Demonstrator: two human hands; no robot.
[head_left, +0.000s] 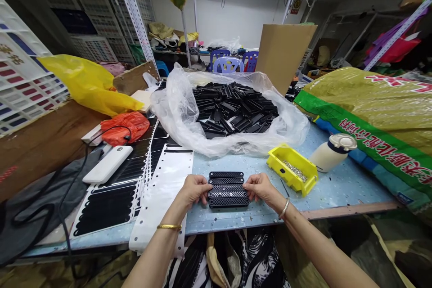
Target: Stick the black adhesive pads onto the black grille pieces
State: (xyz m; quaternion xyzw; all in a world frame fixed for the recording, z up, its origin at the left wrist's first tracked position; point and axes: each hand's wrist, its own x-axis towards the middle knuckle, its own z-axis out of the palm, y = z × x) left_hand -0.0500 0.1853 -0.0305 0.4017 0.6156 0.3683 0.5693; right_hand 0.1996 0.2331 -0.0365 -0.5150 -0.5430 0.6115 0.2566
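Observation:
Several black perforated plastic strips lie side by side on the light blue table near its front edge. My left hand grips their left ends with curled fingers. My right hand pinches their right ends the same way. A gold bangle circles my left wrist and a thin bracelet my right. Behind the strips, a clear plastic bag holds a heap of the same black parts.
A yellow bin with small metal pieces and a white bottle stand to the right. Black-and-white sticker sheets, a white power bank, an orange bag and cables lie left. A large printed sack fills the right side.

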